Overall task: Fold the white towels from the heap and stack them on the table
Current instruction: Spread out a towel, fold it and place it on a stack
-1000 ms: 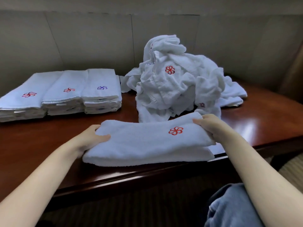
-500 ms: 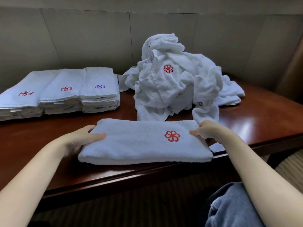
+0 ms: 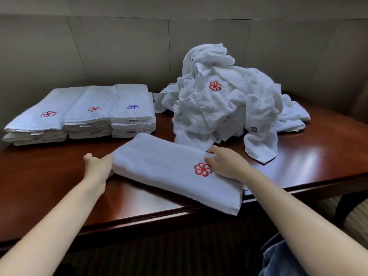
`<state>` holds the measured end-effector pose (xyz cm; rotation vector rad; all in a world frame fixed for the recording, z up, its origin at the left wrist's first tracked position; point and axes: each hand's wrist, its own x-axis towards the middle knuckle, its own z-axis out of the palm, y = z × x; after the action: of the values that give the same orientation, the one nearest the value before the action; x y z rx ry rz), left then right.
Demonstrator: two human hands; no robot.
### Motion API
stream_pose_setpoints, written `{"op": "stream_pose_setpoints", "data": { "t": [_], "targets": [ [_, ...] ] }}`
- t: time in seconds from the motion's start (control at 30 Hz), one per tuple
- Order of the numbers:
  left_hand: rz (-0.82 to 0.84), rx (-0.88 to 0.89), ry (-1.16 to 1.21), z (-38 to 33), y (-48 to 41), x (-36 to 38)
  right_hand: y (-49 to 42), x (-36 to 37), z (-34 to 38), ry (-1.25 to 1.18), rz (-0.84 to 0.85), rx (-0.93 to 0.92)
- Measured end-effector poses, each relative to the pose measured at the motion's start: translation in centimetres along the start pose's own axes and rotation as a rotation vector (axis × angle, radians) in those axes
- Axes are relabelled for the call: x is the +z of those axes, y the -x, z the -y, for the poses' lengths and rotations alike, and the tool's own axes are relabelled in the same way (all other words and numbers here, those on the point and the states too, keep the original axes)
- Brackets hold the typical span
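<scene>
A folded white towel [image 3: 171, 172] with a red flower emblem lies skewed on the dark wooden table [image 3: 47, 186], its near right corner hanging over the front edge. My left hand [image 3: 98, 166] grips its left end, fingers tucked under the fold. My right hand [image 3: 227, 162] rests on top of the towel beside the emblem, fingers spread. Behind it rises the heap of crumpled white towels [image 3: 225, 104]. Three stacks of folded towels [image 3: 85, 114] stand side by side at the back left.
A grey panelled wall [image 3: 119, 52] runs right behind the stacks and the heap. The table's front edge [image 3: 159, 216] passes under the towel. Blue cloth on my leg [image 3: 282, 257] shows at the bottom right, below the table.
The folded towel has turned, its left end swinging away toward the stacks. My right hand has moved from the towel's right end onto its top.
</scene>
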<state>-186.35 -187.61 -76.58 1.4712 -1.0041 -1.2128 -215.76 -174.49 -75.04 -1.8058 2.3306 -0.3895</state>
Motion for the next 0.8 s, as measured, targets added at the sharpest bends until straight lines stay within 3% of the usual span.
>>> {"op": "stream_pose_setpoints", "data": {
  "t": [0.13, 0.3, 0.4, 0.53, 0.67, 0.8],
  "targets": [
    [0.075, -0.024, 0.028, 0.9, 1.1, 1.0, -0.5, -0.8, 0.6, -0.045, 0.044, 0.027],
    [-0.030, -0.008, 0.142, 0.0, 0.8, -0.2, -0.3, -0.7, 2.1, -0.160, 0.255, 0.041],
    [0.152, -0.090, 0.161, -0.5, 1.8, -0.8, -0.4, 0.5, 3.9, -0.169, 0.169, -0.018],
    [0.434, -0.052, -0.110, 0.0, 4.2, -0.7, -1.2, 0.9, 5.9, -0.522, 0.221, 0.041],
    [0.498, 0.029, -0.116, 1.2, 3.9, -0.5, -2.0, 1.1, 6.6, -0.854, 0.364, 0.135],
    [0.547, 0.027, -0.134, 0.7, 2.9, -1.4, -2.9, 1.7, 6.9, -1.090, 0.499, 0.070]
  ]
}}
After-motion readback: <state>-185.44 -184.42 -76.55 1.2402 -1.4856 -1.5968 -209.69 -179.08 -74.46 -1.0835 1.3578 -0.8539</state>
